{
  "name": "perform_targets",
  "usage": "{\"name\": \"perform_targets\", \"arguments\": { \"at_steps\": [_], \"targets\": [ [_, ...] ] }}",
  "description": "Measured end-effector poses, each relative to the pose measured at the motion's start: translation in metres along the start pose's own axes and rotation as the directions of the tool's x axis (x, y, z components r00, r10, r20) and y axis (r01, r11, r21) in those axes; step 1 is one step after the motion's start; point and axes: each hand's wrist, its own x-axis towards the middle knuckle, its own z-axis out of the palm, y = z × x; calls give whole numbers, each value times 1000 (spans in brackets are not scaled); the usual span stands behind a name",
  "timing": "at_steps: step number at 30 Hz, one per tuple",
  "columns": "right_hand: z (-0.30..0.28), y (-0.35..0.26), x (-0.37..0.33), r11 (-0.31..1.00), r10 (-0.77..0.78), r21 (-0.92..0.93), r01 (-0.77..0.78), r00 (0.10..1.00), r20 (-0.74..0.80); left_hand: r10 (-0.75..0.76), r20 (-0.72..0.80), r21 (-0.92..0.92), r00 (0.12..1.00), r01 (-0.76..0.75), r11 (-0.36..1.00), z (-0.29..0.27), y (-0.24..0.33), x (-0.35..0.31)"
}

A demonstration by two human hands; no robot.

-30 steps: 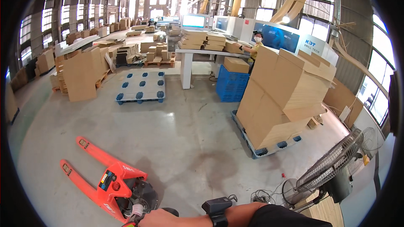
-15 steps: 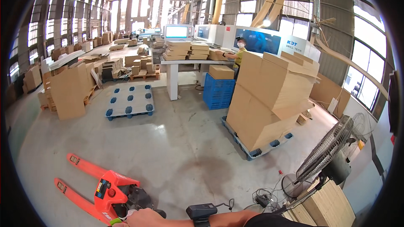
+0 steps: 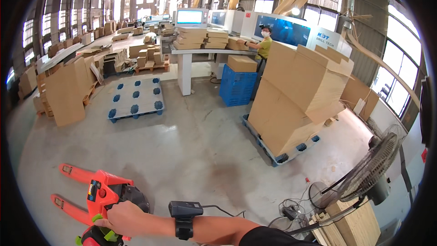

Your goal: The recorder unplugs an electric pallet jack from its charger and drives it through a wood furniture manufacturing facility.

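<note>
An orange-red electric pallet jack (image 3: 101,190) stands at the lower left, its two forks pointing left. My right arm reaches across from the lower right. At its end my right hand (image 3: 124,217) is closed around the pallet jack's control handle (image 3: 97,237), which has bright green grips and levers. The hand hides part of this handle. A black device (image 3: 185,208) with a cable is strapped to my right wrist. No part of my left hand shows.
A blue-footed pallet (image 3: 135,98) lies ahead. To the right, tall stacked brown panels (image 3: 291,86) stand on a blue pallet. A floor fan (image 3: 373,168), loose cables (image 3: 291,212) and boards (image 3: 355,223) are near right. Beyond, a person (image 3: 264,45) handles boards at a worktable (image 3: 184,70).
My right hand and forearm have come further into view, up and to the left. The pallet jack sits further left in the picture, and the whole view has shifted slightly.
</note>
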Motion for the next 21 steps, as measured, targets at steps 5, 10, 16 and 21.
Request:
{"name": "perform_targets", "arguments": {
  "at_steps": [5, 10, 16, 21],
  "targets": [
    [-18, 51, 95, 996, -50, -66, 54, 997, 61, 26, -20, -143, 999, -28, 989, 62, -47, 78],
    [-37, 98, 194, 933, -209, -258, 252, 961, 180, -238, 90, -59, 967, 243, 968, 88, -52, 158],
    [-69, 155, 312, 939, -162, -256, 230, 952, 262, -280, 196, -280, 940, 327, 903, 142, -72, 270],
    [-77, 190, 415, 995, 62, -91, -40, 965, 254, -151, 288, -352, 946, 251, 901, 177, -124, 338]
  ]
}}
